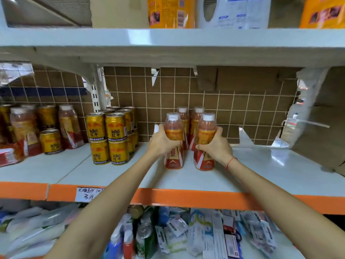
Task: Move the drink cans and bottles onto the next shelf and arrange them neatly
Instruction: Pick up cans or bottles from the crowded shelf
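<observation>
Right shelf section (pixel 261 171), white with orange edge: stacked Red Bull cans (pixel 110 137) at left, two bottles at rear. Left hand (pixel 162 143) grasps one drink bottle (pixel 173 157), right hand (pixel 214 146) another (pixel 204 161), both standing mid-shelf. Risk: tall narrow bottles may topple neighbours if nudged on release.

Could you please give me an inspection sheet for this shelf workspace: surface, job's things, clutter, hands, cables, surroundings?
Surface: white shelf with orange front edge.
Job's things: four bottles on this shelf, two held in front, two behind; stacked gold cans beside them; more cans and bottles on the neighbouring shelf.
Clutter: handwritten price tag.
Hands: left hand grips the left bottle; right hand grips the right bottle.
Cables: nothing seen.
Surroundings: tiled wall, cardboard, packets on the lower shelf.
</observation>
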A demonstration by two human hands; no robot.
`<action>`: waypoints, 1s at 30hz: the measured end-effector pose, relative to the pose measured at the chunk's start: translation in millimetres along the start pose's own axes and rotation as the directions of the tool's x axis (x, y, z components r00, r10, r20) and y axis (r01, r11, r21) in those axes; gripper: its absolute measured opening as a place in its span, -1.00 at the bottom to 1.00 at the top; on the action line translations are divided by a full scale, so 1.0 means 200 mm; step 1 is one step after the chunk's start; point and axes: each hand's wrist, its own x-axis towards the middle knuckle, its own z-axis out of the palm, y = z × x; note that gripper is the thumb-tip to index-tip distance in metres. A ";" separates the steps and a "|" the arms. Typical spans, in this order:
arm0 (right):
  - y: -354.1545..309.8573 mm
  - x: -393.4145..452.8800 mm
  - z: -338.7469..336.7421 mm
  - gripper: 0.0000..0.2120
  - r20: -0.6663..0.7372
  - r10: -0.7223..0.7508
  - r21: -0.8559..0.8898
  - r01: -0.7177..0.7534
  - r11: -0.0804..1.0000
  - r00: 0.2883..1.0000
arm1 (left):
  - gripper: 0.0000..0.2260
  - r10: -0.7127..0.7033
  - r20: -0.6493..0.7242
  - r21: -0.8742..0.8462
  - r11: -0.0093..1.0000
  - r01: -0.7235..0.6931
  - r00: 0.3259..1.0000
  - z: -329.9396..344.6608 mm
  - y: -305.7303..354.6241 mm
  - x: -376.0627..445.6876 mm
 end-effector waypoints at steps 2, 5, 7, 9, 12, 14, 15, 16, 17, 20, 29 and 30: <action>0.02 0.02 0.01 -0.19 0.000 0.008 0.020 -0.008 1.000 1.000 | -0.29 0.010 0.012 0.031 0.999 -0.010 1.000 0.02 0.00 0.02; 0.04 0.02 0.02 -0.18 0.034 -0.013 0.054 0.011 0.998 0.999 | -0.28 0.029 0.010 0.006 1.000 -0.029 1.000 0.04 -0.01 0.02; 0.05 0.02 0.01 -0.18 0.060 -0.022 0.100 0.016 0.995 0.998 | -0.28 0.042 0.004 -0.014 0.999 -0.042 0.999 0.05 -0.03 0.01; 0.07 0.02 0.00 -0.18 0.100 -0.025 0.150 0.009 0.989 0.995 | -0.27 0.043 0.019 -0.035 0.998 -0.043 0.999 0.05 -0.05 0.00; 0.10 0.01 -0.01 -0.14 0.187 -0.043 0.177 0.009 0.984 0.981 | -0.17 0.035 0.107 -0.085 0.996 -0.026 0.994 0.06 -0.08 -0.02; 0.13 -0.01 0.00 -0.13 0.240 -0.039 0.164 -0.001 0.986 0.970 | -0.05 0.025 0.216 -0.109 0.994 -0.001 0.976 0.08 -0.11 -0.04; 0.15 -0.02 0.00 -0.14 0.259 -0.037 0.152 -0.003 0.988 0.965 | 0.01 0.025 0.264 -0.102 0.995 0.002 0.964 0.08 -0.13 -0.05; 0.17 -0.02 0.01 -0.13 0.272 -0.039 0.143 0.000 0.990 0.962 | 0.04 0.026 0.293 -0.090 0.996 0.000 0.956 0.09 -0.16 -0.06; 0.19 -0.03 0.02 -0.10 0.281 -0.042 0.136 0.004 0.991 0.959 | 0.05 0.029 0.303 -0.086 0.996 -0.003 0.953 0.10 -0.18 -0.07; 0.22 -0.04 0.06 -0.06 0.276 -0.039 0.096 0.013 0.995 0.960 | -0.03 0.026 0.287 -0.105 0.994 0.005 0.957 0.11 -0.21 -0.07; 0.21 0.02 0.11 -0.02 0.276 -0.006 0.048 -0.008 0.999 0.961 | -0.18 0.022 0.308 -0.115 0.993 0.015 0.951 0.13 -0.20 -0.01; 0.21 0.03 0.12 -0.02 0.263 -0.001 0.037 -0.009 0.999 0.965 | -0.20 0.016 0.307 -0.120 0.993 0.022 0.952 0.13 -0.20 0.00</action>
